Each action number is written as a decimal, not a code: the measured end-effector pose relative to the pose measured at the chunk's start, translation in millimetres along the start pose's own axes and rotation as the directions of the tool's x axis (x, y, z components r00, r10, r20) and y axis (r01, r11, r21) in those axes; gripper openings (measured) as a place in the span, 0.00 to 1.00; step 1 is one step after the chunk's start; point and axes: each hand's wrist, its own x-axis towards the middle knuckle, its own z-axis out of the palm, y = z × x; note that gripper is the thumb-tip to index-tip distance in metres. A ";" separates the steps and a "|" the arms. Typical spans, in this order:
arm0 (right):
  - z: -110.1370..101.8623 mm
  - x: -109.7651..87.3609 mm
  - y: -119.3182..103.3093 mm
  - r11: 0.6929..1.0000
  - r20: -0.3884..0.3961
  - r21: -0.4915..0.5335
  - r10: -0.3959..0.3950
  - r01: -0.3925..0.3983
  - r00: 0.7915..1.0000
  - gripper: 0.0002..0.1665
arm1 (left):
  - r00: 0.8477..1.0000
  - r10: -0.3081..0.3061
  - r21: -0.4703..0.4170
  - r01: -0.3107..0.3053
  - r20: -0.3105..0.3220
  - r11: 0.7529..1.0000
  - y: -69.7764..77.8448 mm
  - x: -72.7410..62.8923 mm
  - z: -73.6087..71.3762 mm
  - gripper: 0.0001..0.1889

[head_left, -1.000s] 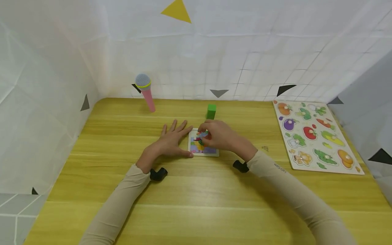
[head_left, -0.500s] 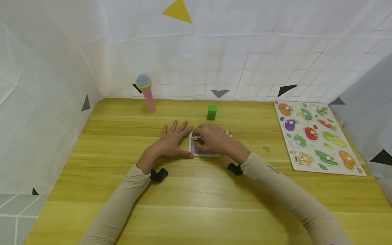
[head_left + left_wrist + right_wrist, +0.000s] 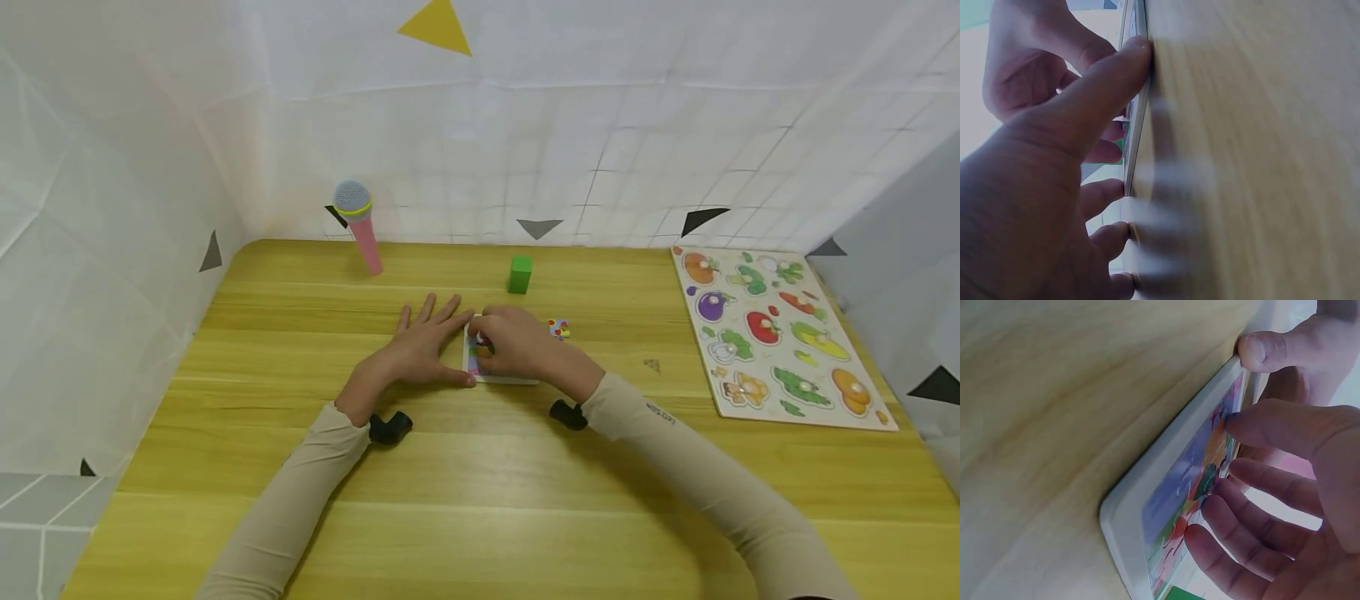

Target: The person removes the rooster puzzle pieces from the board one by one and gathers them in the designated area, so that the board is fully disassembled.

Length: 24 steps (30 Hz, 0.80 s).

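Left hand fanned wide, palm down, thumb and index tips braced at the left-side corners of a framed jigsaw; gripping nothing. Right hand over the picture, fingers loosely bent, tips touching it, thumb and index apart; no hold visible. Jigsaw: white rim, rounded corners, glossy picture in lilac, green, red and orange, partly covered. Lying flat mid-table, sides roughly front to back; near-square, so no clear long axis. Can't tell which way up the picture is. Loose puzzle piece, red and yellow, just right of the right hand. Wood-grain table, yellowish. Toward the back: pink microphone on the left, upright green block behind the jigsaw. At right, pale vegetable board, slightly skewed. White sheeting all round, with black triangles, faint grid lines, one yellow triangle.
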 end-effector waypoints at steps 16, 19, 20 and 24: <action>-1.0 -2.1 -5.8 0.999 0.017 -0.026 0.045 -0.044 0.999 0.25 | 1.000 0.008 -0.018 -0.009 -0.008 1.000 -1.6 1.0 1.5 0.55; -1.1 -2.1 -7.2 0.999 0.010 -0.031 0.042 -0.041 0.999 0.25 | 1.000 0.006 -0.020 -0.007 -0.008 1.000 -1.7 0.9 1.1 0.55; -1.2 -2.1 -7.9 0.999 0.008 -0.031 0.041 -0.041 0.999 0.25 | 1.000 0.006 -0.021 -0.006 -0.008 1.000 -1.5 0.8 0.9 0.55; -0.5 -2.3 -10.8 0.998 -0.012 -0.049 0.032 -0.033 0.999 0.24 | 1.000 0.000 -0.024 0.000 -0.003 1.000 -0.9 -0.4 0.1 0.55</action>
